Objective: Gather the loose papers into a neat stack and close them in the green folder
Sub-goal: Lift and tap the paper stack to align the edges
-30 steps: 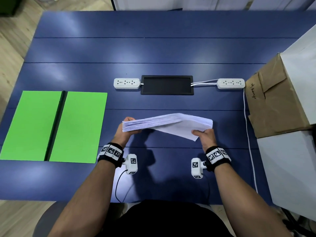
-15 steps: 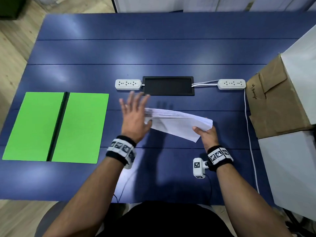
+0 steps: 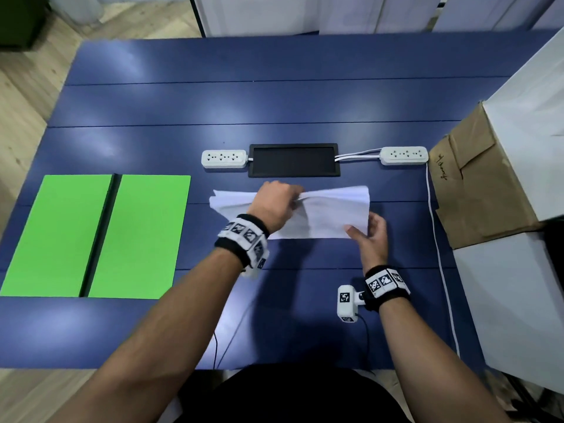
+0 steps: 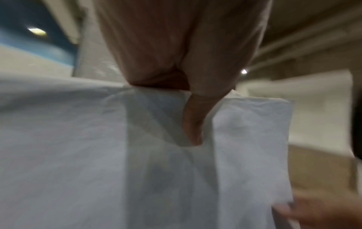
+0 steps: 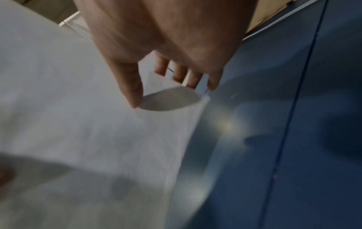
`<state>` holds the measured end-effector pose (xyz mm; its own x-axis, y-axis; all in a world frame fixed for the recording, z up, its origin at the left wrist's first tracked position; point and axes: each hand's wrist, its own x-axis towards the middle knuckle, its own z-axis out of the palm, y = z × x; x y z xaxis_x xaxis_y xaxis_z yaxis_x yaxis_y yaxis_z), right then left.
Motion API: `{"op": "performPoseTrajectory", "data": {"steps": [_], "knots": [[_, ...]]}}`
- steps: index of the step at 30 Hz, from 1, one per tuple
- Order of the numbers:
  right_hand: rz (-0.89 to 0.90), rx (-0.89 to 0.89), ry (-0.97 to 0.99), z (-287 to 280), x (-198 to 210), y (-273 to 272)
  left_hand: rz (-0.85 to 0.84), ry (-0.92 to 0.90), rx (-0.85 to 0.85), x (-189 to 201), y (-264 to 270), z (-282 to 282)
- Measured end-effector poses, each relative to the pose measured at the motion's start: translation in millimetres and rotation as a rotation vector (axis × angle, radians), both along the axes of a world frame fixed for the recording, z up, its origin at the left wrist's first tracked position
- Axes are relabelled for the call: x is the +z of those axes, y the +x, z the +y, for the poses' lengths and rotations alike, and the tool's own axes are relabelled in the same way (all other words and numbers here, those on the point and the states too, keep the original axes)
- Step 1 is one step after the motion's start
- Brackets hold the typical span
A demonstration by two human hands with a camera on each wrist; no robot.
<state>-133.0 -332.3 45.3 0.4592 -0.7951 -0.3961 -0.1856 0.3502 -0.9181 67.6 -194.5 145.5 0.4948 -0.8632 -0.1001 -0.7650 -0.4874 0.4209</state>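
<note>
My left grip [image 3: 279, 203] was clamped on the far long edge of the papers [image 3: 329, 215], thumb [image 4: 192, 124] pressed on the top sheet and the fingers curled over the edge out of sight; the stack bowed upward where I pinched it, its sheets fanned unevenly at both short ends. My right grip [image 3: 370, 236] pinched the near right corner of the same stack, thumb [image 5: 131, 83] on top and the fingertips [image 5: 178, 74] underneath; that corner was lifted off the blue surface [image 3: 305, 102], with a shadowed gap under the top sheet.

The green folder [image 3: 94, 236] lay open and flat well to the left of my left grip, its dark spine running between the two covers, apart from the papers with bare surface between them. Beyond my left grip sat a black panel [image 3: 294, 160] flanked by two white power strips [image 3: 224, 158], close to the far edge of the stack. To the right of my right grip a white cable [image 3: 439, 254] ran along the surface, and past it stood a brown cardboard box [image 3: 476, 190] against white boxes [image 3: 518, 300]; the nearer part of the surface, towards me, lay bare.
</note>
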Motion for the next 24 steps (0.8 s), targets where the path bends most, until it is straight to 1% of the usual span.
{"op": "performPoseTrajectory", "data": {"steps": [1, 2, 4, 5, 6, 8, 10, 13, 15, 17, 20, 23, 24], "knots": [[-0.043, -0.042, 0.004, 1, 9, 1, 0.092, -0.116, 0.067, 3, 6, 11], [-0.12, -0.058, 0.005, 3, 21, 4, 0.222, -0.231, 0.149, 7, 12, 23], [-0.272, 0.016, 0.02, 10, 51, 15, 0.599, -0.436, 0.32, 14, 17, 46], [-0.308, 0.074, 0.012, 15, 64, 22, 0.753, -0.517, 0.392, 14, 17, 55], [-0.318, 0.114, -0.011, 20, 76, 29, 0.853, -0.587, 0.447, 11, 16, 62], [-0.307, 0.101, -0.072, 33, 90, 43, 0.892, -0.691, 0.532, 1, 12, 71], [-0.288, 0.053, -0.135, 46, 89, 53, 0.884, -0.759, 0.624, -13, 8, 76], [-0.21, 0.053, -0.243, 65, 73, 60, 0.898, -0.74, 0.736, -36, -2, 81], [-0.14, 0.072, -0.251, 73, 60, 60, 0.938, -0.692, 0.754, -48, -12, 83], [-0.086, 0.087, -0.202, 72, 49, 57, 0.955, -0.646, 0.757, -52, -19, 84], [-0.085, 0.122, -0.148, 58, 45, 50, 0.919, -0.655, 0.718, -44, -18, 82], [-0.134, 0.178, -0.215, 45, 52, 45, 0.863, -0.708, 0.644, -31, -11, 78], [-0.151, 0.198, -0.217, 42, 55, 45, 0.868, -0.719, 0.638, -30, -10, 77]]}}
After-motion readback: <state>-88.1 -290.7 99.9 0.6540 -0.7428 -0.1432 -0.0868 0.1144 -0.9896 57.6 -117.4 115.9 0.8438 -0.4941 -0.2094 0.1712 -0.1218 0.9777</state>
